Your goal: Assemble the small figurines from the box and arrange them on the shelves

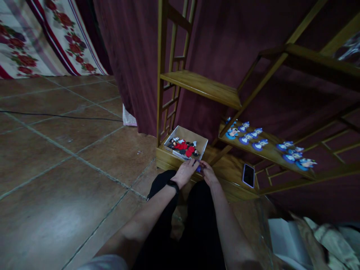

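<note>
Just in front of an open cardboard box (184,132), my left hand (185,171) and my right hand (208,173) meet with fingers closed around a small purple figurine (198,168). Most of it is hidden by the fingers; only a blue-purple part shows. Inside the box lie several little figurines (182,145) in red, black and white. On the shelf to the right stand several blue-and-white figurines (245,138) on round purple or blue bases.
The box stands on the low ledge of a wooden shelf unit (201,84). Further right on that ledge lies a phone (248,175). A dark red curtain (129,67) hangs behind. A black cable (62,116) crosses the tiled floor. Pale cloth (329,240) lies at the lower right.
</note>
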{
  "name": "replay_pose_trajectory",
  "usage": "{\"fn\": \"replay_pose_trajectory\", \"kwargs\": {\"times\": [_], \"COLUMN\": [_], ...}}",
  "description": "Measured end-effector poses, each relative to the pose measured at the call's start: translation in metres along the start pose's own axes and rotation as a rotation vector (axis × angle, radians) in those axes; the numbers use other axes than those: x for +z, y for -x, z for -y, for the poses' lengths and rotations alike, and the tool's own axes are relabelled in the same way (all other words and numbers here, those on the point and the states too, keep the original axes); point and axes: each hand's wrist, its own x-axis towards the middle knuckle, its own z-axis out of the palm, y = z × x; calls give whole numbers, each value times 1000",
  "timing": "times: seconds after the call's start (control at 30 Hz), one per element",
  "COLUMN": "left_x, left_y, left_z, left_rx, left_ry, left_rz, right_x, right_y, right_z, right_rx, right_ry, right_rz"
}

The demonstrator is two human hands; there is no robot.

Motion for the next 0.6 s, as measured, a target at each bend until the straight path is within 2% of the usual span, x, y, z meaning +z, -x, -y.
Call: {"fn": "replay_pose_trajectory", "kwargs": {"times": [0.17,0.33,0.6], "left_x": [5,13,22], "left_y": [-3,-9,-17], "left_z": [7,18,27], "left_rx": [-168,-176,-262], "left_ry": [290,538,604], "left_rz": [-81,-190,-169], "right_x": [1,2,5], "right_y": [3,4,7], "right_z": [5,6,11], "right_rx": [-1,2,14], "right_ry": [-67,-112,-101], "right_rz": [85,115,93]}}
